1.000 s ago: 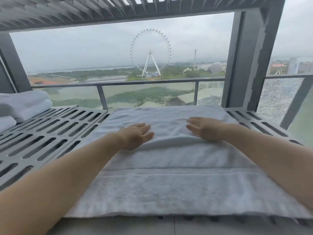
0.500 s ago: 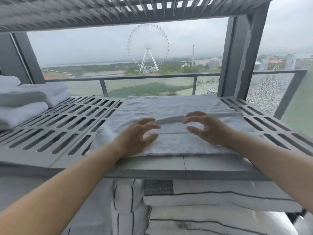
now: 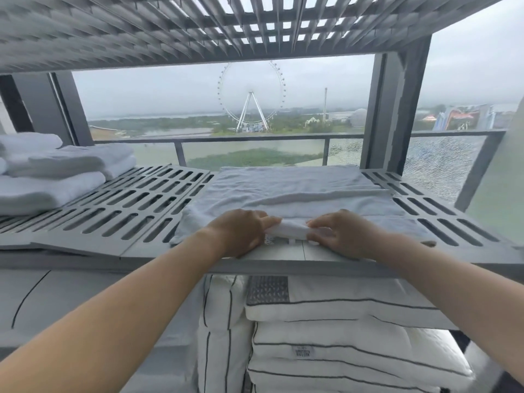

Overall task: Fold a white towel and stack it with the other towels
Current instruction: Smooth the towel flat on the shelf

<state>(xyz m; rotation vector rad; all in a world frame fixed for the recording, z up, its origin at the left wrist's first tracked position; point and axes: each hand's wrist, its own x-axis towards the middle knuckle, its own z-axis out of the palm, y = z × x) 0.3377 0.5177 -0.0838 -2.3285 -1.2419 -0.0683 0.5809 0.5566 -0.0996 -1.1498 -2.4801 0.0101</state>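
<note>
A white towel (image 3: 295, 191) lies flat on the slotted grey shelf (image 3: 136, 211), folded at least once, its near edge at the shelf's front. My left hand (image 3: 241, 231) and my right hand (image 3: 337, 236) sit side by side at that near edge, each pinching it, with a small bunch of cloth raised between them. A stack of folded white towels (image 3: 56, 171) rests at the far left of the same shelf.
A second slotted shelf (image 3: 198, 26) hangs close overhead. Below the front edge, white pillows with dark stripes (image 3: 340, 344) are piled on a lower level. A grey upright post (image 3: 394, 112) stands at the back right, with a railing and glass behind.
Both hands slid from the towel's middle back to its near edge and closed on it. The camera view pulled back and down, showing the pillows beneath the shelf.
</note>
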